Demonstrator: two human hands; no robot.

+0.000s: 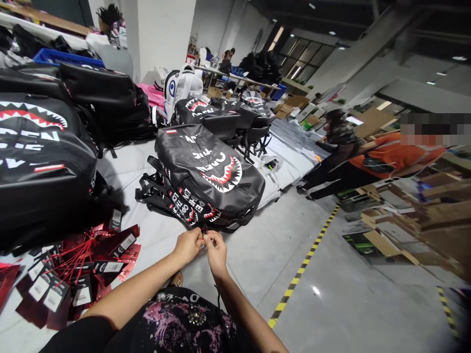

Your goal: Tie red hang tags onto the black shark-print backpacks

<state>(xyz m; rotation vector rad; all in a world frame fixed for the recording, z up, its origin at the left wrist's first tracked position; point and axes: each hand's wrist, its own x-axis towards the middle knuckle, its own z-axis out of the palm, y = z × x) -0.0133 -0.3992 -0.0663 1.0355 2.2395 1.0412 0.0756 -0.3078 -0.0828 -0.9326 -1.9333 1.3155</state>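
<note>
A black backpack [195, 152] with a red-and-white shark-mouth print and white letters lies on the white-covered table, its straps toward the left. Right at its near lower edge, my left hand [188, 245] and my right hand [216, 251] meet with fingertips pinched together. Something small and dark is between them, too small to name. To the left of my forearm, a bunch of tags [83, 274] with red strings, dark red foil pieces and white labels is spread on the table.
More black backpacks [33, 147] stand at the left and farther along the table, beside a white backpack [187, 86]. Yellow-black tape [309, 260] marks the floor. Two people stand at the right near cardboard boxes [401, 245]. A white pillar [165, 34] rises behind.
</note>
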